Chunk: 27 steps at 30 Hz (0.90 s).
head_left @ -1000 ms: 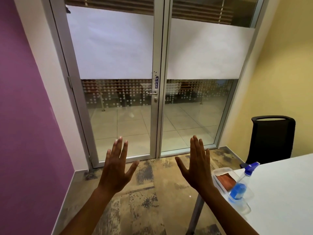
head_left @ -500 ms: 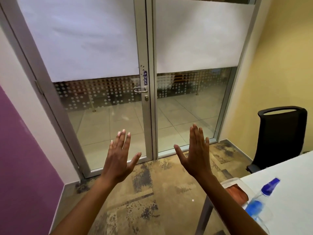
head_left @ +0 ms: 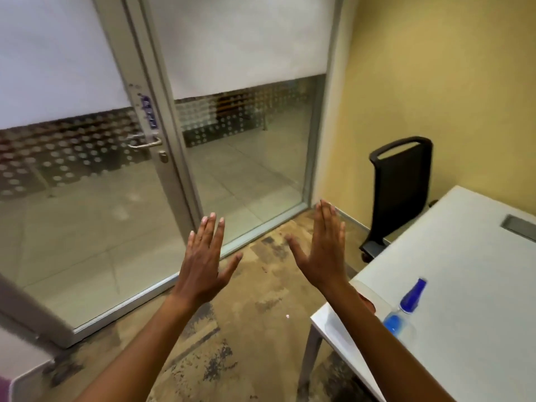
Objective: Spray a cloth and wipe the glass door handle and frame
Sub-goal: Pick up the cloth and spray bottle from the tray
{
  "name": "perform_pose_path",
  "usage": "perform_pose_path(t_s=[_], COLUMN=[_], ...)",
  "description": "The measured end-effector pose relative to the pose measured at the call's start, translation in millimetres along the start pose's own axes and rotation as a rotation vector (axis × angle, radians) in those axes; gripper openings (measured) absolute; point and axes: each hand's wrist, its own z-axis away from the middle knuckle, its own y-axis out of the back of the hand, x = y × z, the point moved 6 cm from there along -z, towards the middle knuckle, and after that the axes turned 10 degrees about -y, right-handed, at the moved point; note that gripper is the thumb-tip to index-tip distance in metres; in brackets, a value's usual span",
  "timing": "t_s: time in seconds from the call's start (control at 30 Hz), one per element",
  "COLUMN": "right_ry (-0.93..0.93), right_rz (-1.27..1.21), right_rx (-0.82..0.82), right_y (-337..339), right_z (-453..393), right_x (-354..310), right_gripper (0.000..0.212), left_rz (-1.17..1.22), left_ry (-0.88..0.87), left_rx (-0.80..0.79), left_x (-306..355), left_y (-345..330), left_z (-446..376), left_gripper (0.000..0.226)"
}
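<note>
Head view, spray bottle [head_left: 406, 309] upright (seemingly), nozzle rightward

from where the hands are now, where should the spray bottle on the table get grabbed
Probably the clear body just under the blue head of the spray bottle, with the right hand coming from the left. It stands upright near the corner of the table, nozzle pointing away, right beside that forearm.

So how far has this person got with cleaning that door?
Nothing looks done yet. Both the left hand and right hand are held up open and hold nothing. The spray bottle stands untouched on the white table, with the cloth mostly hidden behind the right arm. Still left: spraying the cloth, then wiping the door handle and frame.
</note>
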Motion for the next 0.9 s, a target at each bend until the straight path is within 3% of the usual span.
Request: perform_pose_path(t_s=[0.17,0.57,0.9], right_ry=[-0.176,-0.697,-0.989], right_rz=[0.071,0.263,0.177], right_rx=[0.067,0.220,0.211], right_y=[4,7,-13], right_z=[-8,52,111], right_x=[44,106,140], right_gripper=[0.088,0.090,0.085], left_rz=[0.106,0.334,0.475], left_ry=[-0.155,-0.541,-0.607], left_rx=[-0.097,-0.320,-0.423], left_x=[14,58,67], left_y=[-61,-161,-194], left_z=[-55,-105,-106], left_gripper=[0.107,0.090,0.082])
